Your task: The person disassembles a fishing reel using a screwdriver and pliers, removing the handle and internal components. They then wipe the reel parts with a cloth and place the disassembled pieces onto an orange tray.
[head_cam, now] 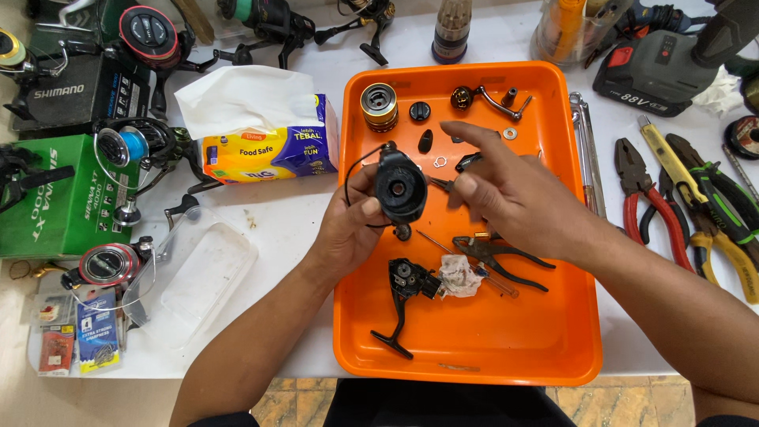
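Over an orange tray of reel parts, the left hand grips a black rotor.

Green box far left; yellow-blue tissue pack beside it, perhaps opened.

Your left hand held the reel rotor over the upper middle of the tray, which sat at frame centre. Your right hand hovered just right of it. Below them in the tray lay the reel body and, to its right, pliers. A spool stood at the tray's upper left, a handle at upper right. The tissue pack lay left of the tray, more pliers to the right.
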